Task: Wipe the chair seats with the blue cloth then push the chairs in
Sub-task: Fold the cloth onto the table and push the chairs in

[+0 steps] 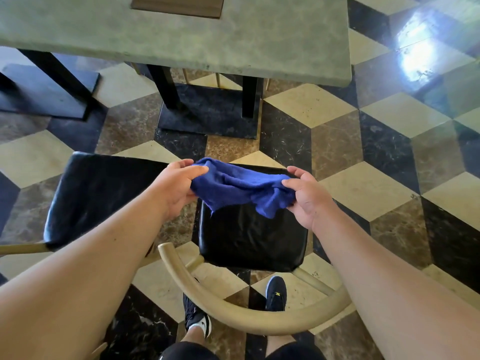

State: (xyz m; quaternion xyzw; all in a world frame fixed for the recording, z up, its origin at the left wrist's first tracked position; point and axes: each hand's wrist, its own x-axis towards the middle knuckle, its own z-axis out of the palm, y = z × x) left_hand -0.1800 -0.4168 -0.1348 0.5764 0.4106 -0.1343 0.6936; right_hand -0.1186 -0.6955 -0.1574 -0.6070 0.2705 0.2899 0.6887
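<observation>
Nearest, a curved wooden backrest (233, 315) frames the black chair seat (249, 240). Above the seat's far half, the left hand (179, 188) and right hand (304, 196) each pinch one end of the blue cloth (239, 185), which sags between them. A second black seat (104, 193) stands just to the left. Beyond both, a grey-green table (233, 40); both chairs stand clear of it.

Blue cloth (239, 185): crumpled, slack, pinched at both ends, sags btw grips. Chair 1 (249, 240): black glossy seat, tan curved back, directly below grip. Chair 2 (98, 193): black seat, left of grip.
</observation>
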